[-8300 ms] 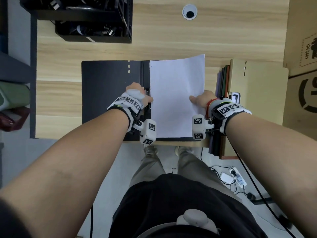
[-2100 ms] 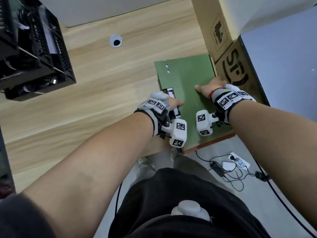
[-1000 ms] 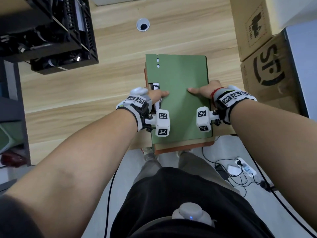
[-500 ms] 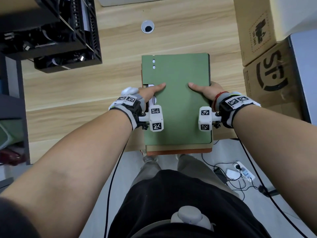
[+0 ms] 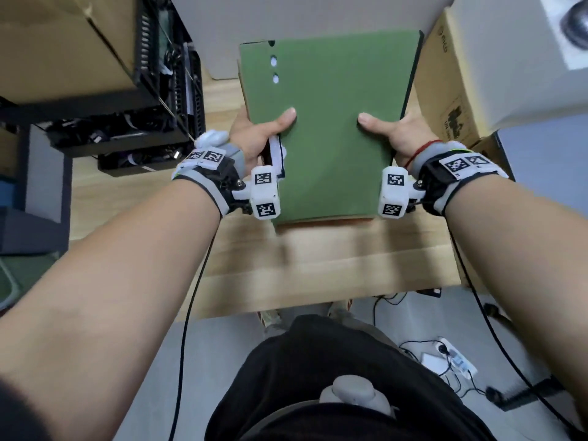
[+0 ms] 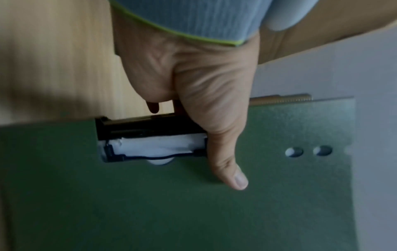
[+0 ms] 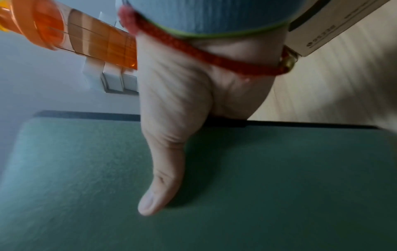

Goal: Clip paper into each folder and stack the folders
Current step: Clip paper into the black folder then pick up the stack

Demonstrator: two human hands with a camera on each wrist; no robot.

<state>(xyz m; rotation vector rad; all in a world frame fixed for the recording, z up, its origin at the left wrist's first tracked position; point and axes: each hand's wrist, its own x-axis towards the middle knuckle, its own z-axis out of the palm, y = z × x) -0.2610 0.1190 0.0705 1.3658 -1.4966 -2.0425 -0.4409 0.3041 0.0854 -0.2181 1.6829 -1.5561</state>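
A green folder [image 5: 331, 122] tops a stack of folders held up above the desk, its far end tilted up. Tan and brown edges of the lower folders [image 5: 321, 219] show at the near end. My left hand [image 5: 257, 132] grips the stack's left side, thumb on the cover beside a cutout where the black clip and white paper [image 5: 275, 154] show. My right hand [image 5: 391, 128] grips the right side, thumb on top. The left wrist view shows the left hand [image 6: 214, 118], the clip [image 6: 150, 146] and the cover [image 6: 193, 212]. The right wrist view shows the right hand [image 7: 176, 127] on the cover [image 7: 257, 186]. The fingers beneath are hidden.
The wooden desk [image 5: 318, 265] lies below the stack. A black rack [image 5: 152, 100] full of cables stands at the left, under a cardboard box [image 5: 63, 43]. More cardboard boxes [image 5: 451, 90] stand at the right. A power strip and cables [image 5: 445, 358] lie on the floor.
The folder stack lay flat on the desk with my hands at its sides. Both hands have since lifted it off the desk and tilted it up.
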